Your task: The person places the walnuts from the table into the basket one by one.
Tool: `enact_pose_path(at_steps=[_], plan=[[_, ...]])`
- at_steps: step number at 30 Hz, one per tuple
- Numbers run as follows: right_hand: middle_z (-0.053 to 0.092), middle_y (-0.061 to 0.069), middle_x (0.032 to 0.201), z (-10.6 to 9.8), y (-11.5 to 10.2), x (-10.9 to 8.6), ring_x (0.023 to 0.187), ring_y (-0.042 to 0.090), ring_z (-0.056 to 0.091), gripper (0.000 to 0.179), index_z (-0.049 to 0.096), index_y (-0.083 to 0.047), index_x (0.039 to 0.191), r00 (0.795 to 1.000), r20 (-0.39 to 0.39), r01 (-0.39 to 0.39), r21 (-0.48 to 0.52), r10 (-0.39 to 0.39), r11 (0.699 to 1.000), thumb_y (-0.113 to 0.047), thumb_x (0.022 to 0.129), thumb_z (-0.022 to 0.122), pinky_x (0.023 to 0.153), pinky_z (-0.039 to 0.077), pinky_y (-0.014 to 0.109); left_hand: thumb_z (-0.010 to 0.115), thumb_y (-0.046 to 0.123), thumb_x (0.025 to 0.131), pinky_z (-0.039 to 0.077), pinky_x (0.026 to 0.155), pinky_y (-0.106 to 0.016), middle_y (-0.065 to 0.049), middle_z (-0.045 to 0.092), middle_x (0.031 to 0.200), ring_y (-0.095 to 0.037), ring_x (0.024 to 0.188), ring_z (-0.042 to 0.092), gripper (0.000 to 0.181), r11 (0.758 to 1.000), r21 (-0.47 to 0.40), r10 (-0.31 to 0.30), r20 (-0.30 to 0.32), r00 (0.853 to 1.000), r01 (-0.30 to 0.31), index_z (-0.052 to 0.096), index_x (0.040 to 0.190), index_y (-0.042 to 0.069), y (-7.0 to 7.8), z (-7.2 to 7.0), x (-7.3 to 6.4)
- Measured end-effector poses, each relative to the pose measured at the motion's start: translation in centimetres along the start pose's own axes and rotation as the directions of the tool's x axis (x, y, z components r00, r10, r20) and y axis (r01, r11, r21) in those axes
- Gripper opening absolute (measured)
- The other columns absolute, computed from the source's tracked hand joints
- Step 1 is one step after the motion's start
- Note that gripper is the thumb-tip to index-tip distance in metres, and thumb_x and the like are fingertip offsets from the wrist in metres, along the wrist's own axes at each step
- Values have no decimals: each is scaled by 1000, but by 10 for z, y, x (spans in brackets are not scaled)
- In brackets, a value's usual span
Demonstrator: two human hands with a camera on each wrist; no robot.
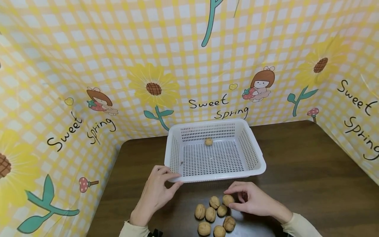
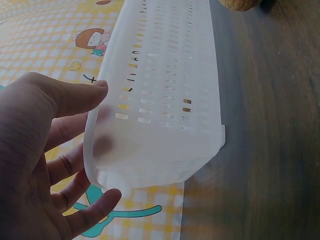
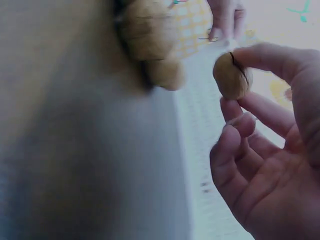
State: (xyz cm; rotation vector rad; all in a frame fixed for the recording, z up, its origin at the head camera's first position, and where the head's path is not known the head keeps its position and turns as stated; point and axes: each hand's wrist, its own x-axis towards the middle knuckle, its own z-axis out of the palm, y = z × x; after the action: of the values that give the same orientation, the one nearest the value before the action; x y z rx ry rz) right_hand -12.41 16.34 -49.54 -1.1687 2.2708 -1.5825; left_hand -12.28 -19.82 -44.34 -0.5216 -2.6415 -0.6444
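A white perforated plastic basket (image 1: 219, 176) stands toward the back of the table, with a single walnut (image 1: 209, 141) on its floor. My left hand (image 1: 157, 189) grips the basket's near-left corner; the left wrist view shows the thumb on one side of the rim and fingers on the other. Between thumb and fingertips, my right hand (image 1: 251, 199) pinches a walnut (image 3: 233, 77) with a dark seam. In the head view this hand is just in front of the basket, beside a group of several loose walnuts (image 1: 210, 214).
The dark brown wooden table (image 1: 302, 158) extends to both sides of the basket. Behind and beside it hangs a yellow-and-white checked cloth (image 1: 189, 72) with printed sunflowers, and the basket stands close to it. A small dark speck (image 1: 182, 163) lies inside the basket.
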Motion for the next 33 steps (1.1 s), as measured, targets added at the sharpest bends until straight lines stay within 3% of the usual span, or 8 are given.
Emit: enact_pose_path(at_steps=[6,11,15,20,25,27,33], plan=[[71,-5,100,-17,-30,8,66,-7,51,27,76,-19,120,998,20,67,-63,-66,996,-15,94,83,51,47,18,93,28,83,57,87,-43,3,70,100,-21,107,58,19,1000,-11,-20,22,1000,20,87,100,22,0,1,-2],[68,-10,86,-37,-53,24,65,-3,56,28,74,-24,118,999,1,41,-163,-41,986,-20,93,85,52,50,21,92,30,84,57,88,-43,3,70,101,-21,108,57,19,1000,-16,-25,33,999,26,87,101,22,0,2,-2],[64,-15,73,-57,-65,41,62,-3,56,30,76,-23,117,999,-43,-2,-251,-9,968,-21,90,88,53,51,24,93,29,84,57,88,-43,3,70,101,-22,108,57,20,1000,-19,-24,27,999,25,87,101,21,0,2,-3],[60,-12,70,-78,-70,61,60,-1,49,36,79,-15,119,995,-82,20,-313,-48,950,-14,85,91,52,46,24,92,30,84,57,89,-44,3,71,102,-22,110,57,20,999,-27,-28,37,999,29,87,102,21,1,3,-2],[77,4,102,-88,-70,80,62,-1,49,41,77,-7,125,992,-92,51,-343,-87,938,-10,86,89,53,45,24,92,30,85,57,90,-44,2,72,103,-22,110,58,20,999,-23,-24,44,999,25,87,103,21,1,3,-1],[78,6,114,-94,-70,91,64,1,54,41,77,-7,127,992,-109,25,-356,-68,934,-12,88,88,55,47,25,92,28,84,57,90,-44,1,73,103,-22,110,58,20,1000,-19,-17,38,999,18,87,103,21,1,2,0],[73,2,91,-114,-70,130,67,12,58,45,75,-13,133,977,-190,-156,-337,96,928,-22,91,87,59,46,26,93,28,84,57,89,-44,3,71,100,-21,108,58,20,1000,-27,-14,18,1000,14,87,102,21,0,0,0]])
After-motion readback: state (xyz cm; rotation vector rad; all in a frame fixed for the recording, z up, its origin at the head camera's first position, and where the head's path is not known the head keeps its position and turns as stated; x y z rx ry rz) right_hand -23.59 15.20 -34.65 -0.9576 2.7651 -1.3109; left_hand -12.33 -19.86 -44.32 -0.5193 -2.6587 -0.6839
